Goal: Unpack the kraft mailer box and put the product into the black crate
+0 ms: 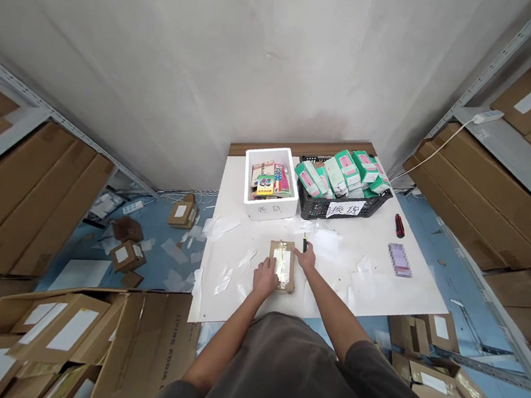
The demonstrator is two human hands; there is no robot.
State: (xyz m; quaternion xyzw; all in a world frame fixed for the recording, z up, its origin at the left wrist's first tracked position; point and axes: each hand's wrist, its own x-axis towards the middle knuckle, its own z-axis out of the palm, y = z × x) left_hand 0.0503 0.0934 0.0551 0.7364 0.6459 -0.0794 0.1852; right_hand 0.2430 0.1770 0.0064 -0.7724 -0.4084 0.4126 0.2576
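Observation:
A small cardboard box (290, 282) lies flat on the white-covered table, with a white label and shiny clear tape across its top. My left hand (266, 279) grips its left side, the fingertips reaching over the top by the label. In my right hand (307, 257) is a utility knife (305, 245) with a dark handle, its tip pointing away from me. The right thumb meets the box's upper right corner. Whether the blade is out is too small to tell.
Behind stand a white foam box (268, 211) of small colourful packs and a black crate (310, 209) of green-and-white cartons. A red-black cutter (399, 226) and a blurred purple item (399, 260) lie right. Tape scraps litter the table (222, 304). A large carton (153, 341) of parcels stands left.

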